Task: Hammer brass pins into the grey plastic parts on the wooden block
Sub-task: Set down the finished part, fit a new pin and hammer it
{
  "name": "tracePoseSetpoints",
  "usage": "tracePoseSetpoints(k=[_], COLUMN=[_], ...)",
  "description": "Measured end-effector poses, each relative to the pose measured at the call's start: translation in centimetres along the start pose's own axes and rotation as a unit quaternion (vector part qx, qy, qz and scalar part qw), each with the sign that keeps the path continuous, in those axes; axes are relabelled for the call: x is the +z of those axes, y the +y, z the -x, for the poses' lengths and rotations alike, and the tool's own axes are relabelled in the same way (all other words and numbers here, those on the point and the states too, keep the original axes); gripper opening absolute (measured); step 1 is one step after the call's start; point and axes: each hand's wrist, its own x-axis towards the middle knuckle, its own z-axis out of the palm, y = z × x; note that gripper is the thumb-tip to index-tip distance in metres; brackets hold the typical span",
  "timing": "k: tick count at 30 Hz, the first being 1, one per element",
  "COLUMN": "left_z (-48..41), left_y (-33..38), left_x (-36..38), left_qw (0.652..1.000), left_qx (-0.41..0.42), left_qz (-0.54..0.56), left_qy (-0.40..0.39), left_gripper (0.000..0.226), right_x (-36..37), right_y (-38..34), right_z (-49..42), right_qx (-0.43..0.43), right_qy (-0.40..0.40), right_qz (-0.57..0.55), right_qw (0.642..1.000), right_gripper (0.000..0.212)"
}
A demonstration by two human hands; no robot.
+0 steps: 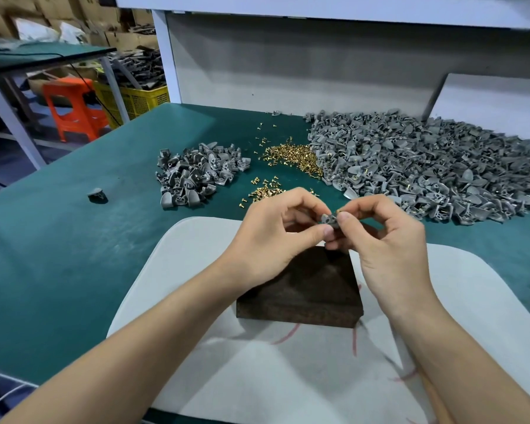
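My left hand (273, 234) pinches a small grey plastic part (328, 220) between thumb and fingers, held in the air above the dark wooden block (303, 292). My right hand (389, 240) pinches a brass pin (339, 212) at the top of that part, its other fingers curled below. The block lies on a white board (196, 240) on the green table. A large pile of grey parts (426, 166) lies at the back right, a smaller pile (196, 172) at the back left, and loose brass pins (291, 154) lie between them.
One stray grey part (97, 194) lies alone on the green mat at the left. A white wall panel (288, 62) closes the back of the table. Off the left edge stand an orange stool (71, 108) and a yellow crate (138, 101).
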Motion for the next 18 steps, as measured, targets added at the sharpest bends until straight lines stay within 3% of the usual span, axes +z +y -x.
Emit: tracePoseSetpoints(k=[8,13,18], left_z=[-0.22,-0.26,-0.26], left_y=[0.11,0.14,0.26], left_x=[-0.21,-0.32,-0.43], left_qw=[0.999,0.997,0.998], left_qx=[0.008,-0.011,-0.016], left_qz=[0.04,0.071,0.059], left_qy=[0.027,0.01,-0.017], left_gripper=[0.018,0.014,0.024], right_x=[0.24,0.27,0.16], right_y=[0.4,0.46,0.45], right_z=[0.22,0.24,0.11], right_qx=[-0.008,-0.005,-0.002], right_qy=[-0.041,-0.026,-0.007], right_qz=[0.052,0.06,0.07], right_qw=[0.998,0.998,0.998], right_gripper=[0.022,0.019,0.02])
